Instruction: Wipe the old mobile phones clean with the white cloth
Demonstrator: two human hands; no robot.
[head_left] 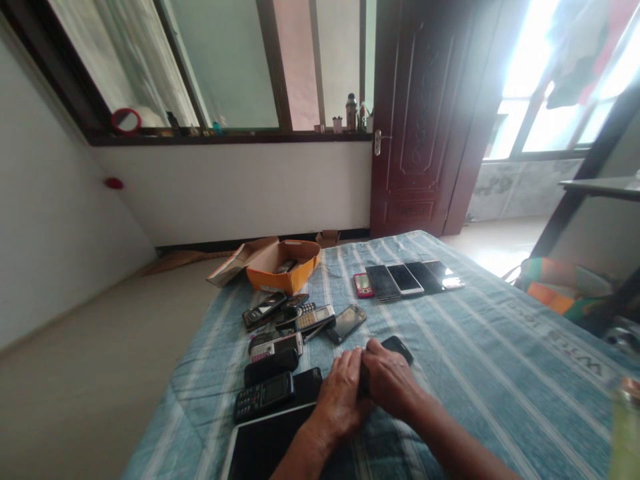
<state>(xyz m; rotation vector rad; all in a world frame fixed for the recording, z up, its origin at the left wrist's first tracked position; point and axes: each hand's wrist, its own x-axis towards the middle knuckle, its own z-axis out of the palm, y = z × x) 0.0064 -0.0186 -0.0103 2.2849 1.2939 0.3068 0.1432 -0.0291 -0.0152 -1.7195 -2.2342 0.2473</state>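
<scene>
My left hand (pixel 345 393) and my right hand (pixel 393 380) are pressed together over the bed, fingers closed round a dark mobile phone (pixel 365 381) that they mostly hide. Just beyond my right hand a black phone (pixel 399 348) lies on the striped cloth (pixel 480 380). To the left of my left hand are a black keypad phone (pixel 264 396) and a tablet-like device (pixel 270 443) with a white edge. Farther up lie a phone with a grey screen (pixel 347 323), a silver keypad phone (pixel 315 318) and several other old phones in a loose heap.
An open orange box (pixel 283 273) with a phone inside stands at the bed's far left corner. A small red phone (pixel 363 285) and a row of flat phones, one white-framed (pixel 405 279), lie at the far side. Behind are a brown door (pixel 415 120) and a window ledge.
</scene>
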